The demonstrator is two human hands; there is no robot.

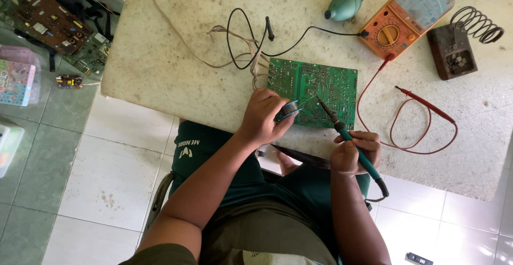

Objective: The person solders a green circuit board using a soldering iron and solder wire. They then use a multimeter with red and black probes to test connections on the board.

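Note:
A green circuit board (312,86) lies solder-side up near the front edge of a stone table (176,56). My left hand (264,116) holds a small spool of solder wire (290,108) at the board's lower left corner, a thin strand reaching toward the board. My right hand (355,153) grips a soldering iron with a green handle (347,137); its tip touches the board near the middle of its lower half.
An orange analog multimeter (406,16) sits at the back right, its red probe (425,103) and black probe (269,28) lying on the table. A coil iron stand (462,43), a teal blower bulb (344,5) and loose wires are nearby. More circuit boards (51,22) lie on the floor left.

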